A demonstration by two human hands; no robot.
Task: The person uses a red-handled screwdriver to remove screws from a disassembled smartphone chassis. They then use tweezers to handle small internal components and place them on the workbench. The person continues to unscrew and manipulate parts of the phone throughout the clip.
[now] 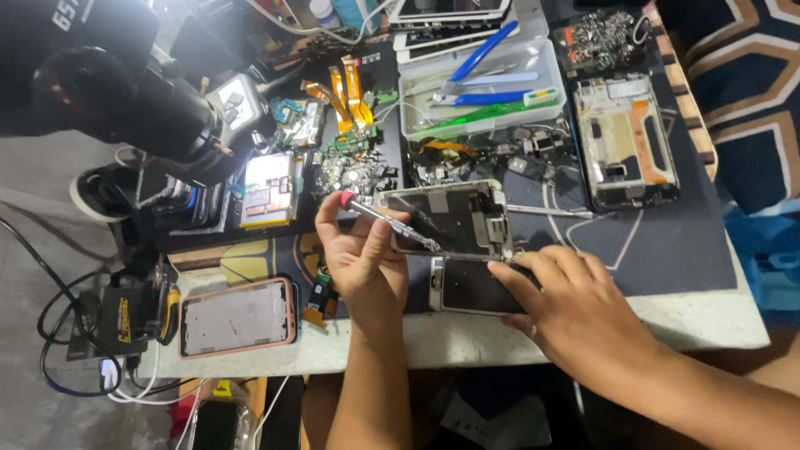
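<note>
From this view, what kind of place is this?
Most likely a phone repair bench: an opened phone under a screwdriver in the left hand, a microscope, and a tray of tools.

pale worktop point(467, 337) w/ dark mat point(683, 250), grey floor point(33, 250), prob. bright overhead light.

Pale worktable point(708, 321); dark mat point(683, 242), pink-rimmed phone frame point(237, 317), opened phone point(467, 250), clear tray point(479, 83).

Red-capped silver screwdriver point(387, 220); pink phone frame point(237, 317); blue-handled pliers point(483, 75); orange flex cables point(342, 96); dk mat point(683, 242) w/ white lines.
</note>
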